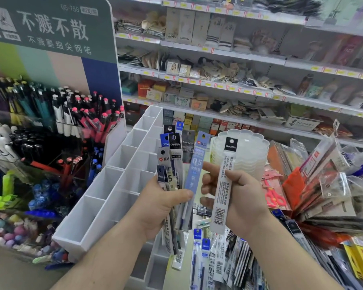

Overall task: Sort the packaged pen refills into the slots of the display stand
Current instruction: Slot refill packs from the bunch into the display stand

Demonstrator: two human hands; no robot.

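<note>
Head view, shop aisle: stocked shelving fills the background, a pen display stands at left. White display stand runs diagonally away from the viewer, two rows of open-topped slots, every visible one bare, so sorting looks barely begun. Loose refill packs litter the surface below the hands, likely the stock to draw from. Left hand grips a fanned bundle of refill packs, thumb across the front; bundle held upright beside the stand, hang-hole headers up, long axes near vertical, labels facing the viewer, seemingly so types can be read and compared. Right hand pinches a single white refill pack between thumb and curled fingers, black header up, barcode end down, long axis near vertical with a slight lean; its back faces the camera. Held apart from the bundle, just right of it: probably the next pack to slot, end-first.
</note>
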